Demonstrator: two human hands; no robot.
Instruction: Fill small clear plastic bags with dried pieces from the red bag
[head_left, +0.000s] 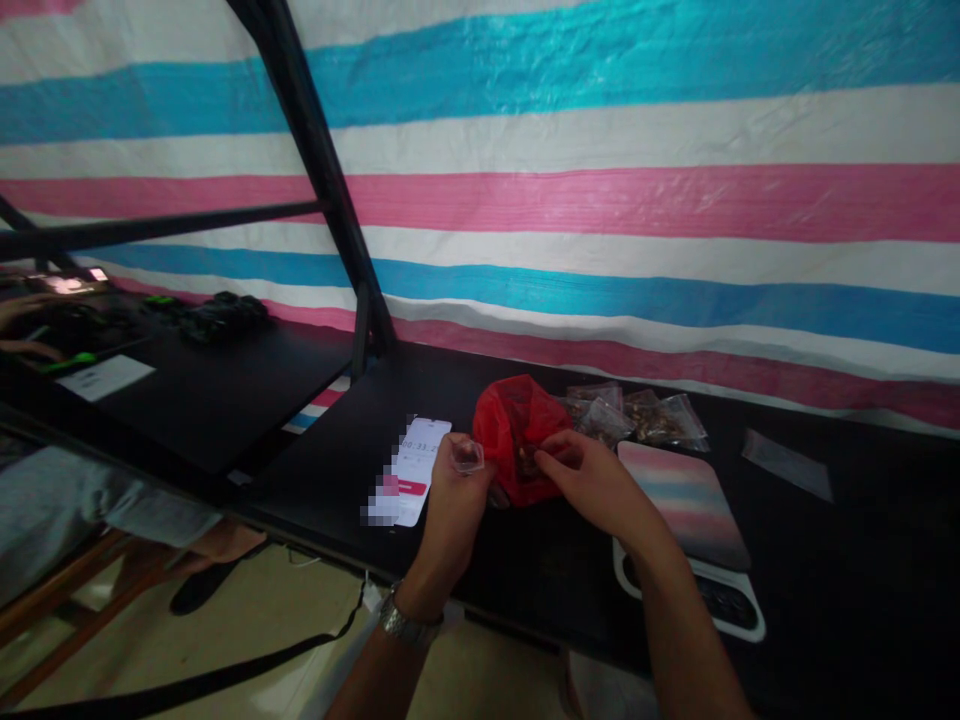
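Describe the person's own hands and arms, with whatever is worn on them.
The left hand and right hand are ungloved, with no sleeves in view. A silver-coloured, metal-link band circles the left wrist; nothing shows on the right wrist.

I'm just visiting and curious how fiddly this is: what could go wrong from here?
The thin red bag could sag or tip while the right hand works at its mouth, perhaps spilling its contents.

The left hand is close to the phone, so a sideways move might nudge it.

The right forearm crosses over the edge of what looks like a scale, so it might be bumped.
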